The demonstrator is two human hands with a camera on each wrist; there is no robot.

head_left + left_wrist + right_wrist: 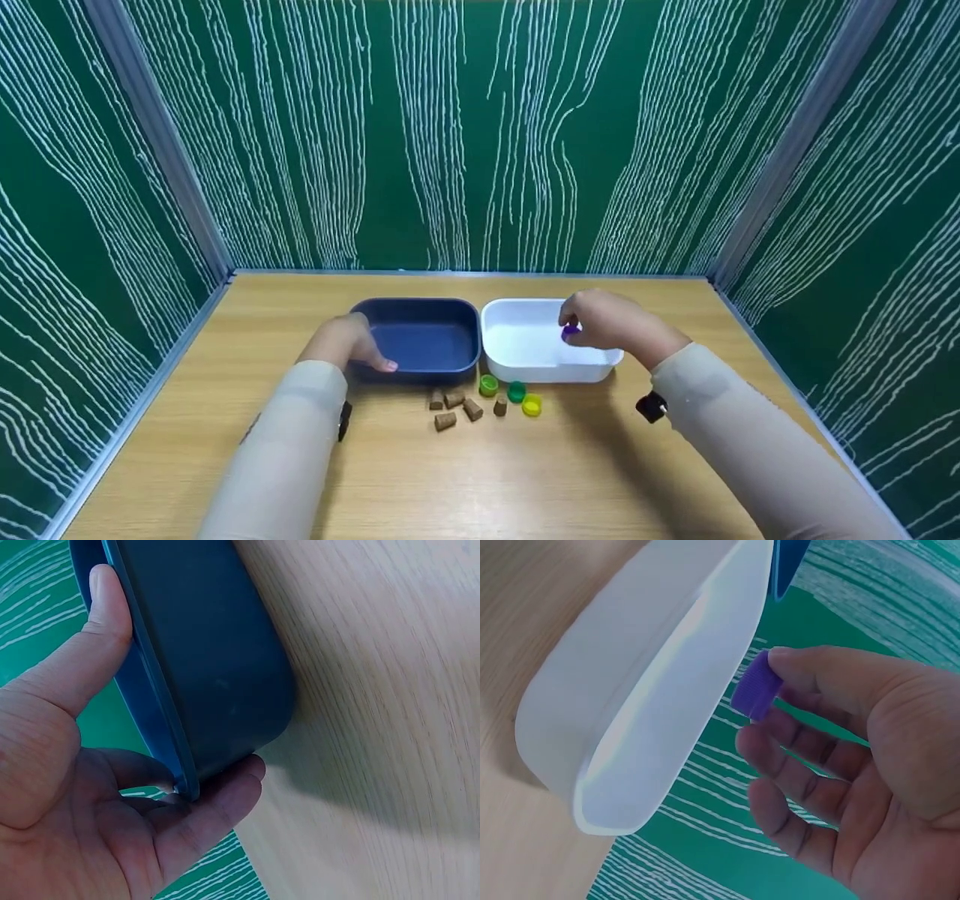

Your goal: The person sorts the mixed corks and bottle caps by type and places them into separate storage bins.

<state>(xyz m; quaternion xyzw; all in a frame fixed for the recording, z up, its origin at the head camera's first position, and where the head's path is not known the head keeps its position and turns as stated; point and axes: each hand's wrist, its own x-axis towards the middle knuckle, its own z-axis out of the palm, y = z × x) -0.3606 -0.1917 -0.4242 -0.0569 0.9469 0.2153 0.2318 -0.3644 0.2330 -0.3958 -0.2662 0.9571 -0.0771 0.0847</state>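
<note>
My right hand pinches a purple bottle cap between thumb and fingers. It hovers over the right part of a white plastic tub; its last two fingers curl loosely in the right wrist view. At the left end of a dark blue tub, my left hand grips the rim. The thumb lies along the long edge while the other fingers wrap the tub's end. The two tubs stand side by side, long sides facing me.
In front of the tubs lie several brown corks. Beside them are a lime-green cap, a darker green cap and a yellow cap. Green walls with white lines enclose the wooden table on its back and sides.
</note>
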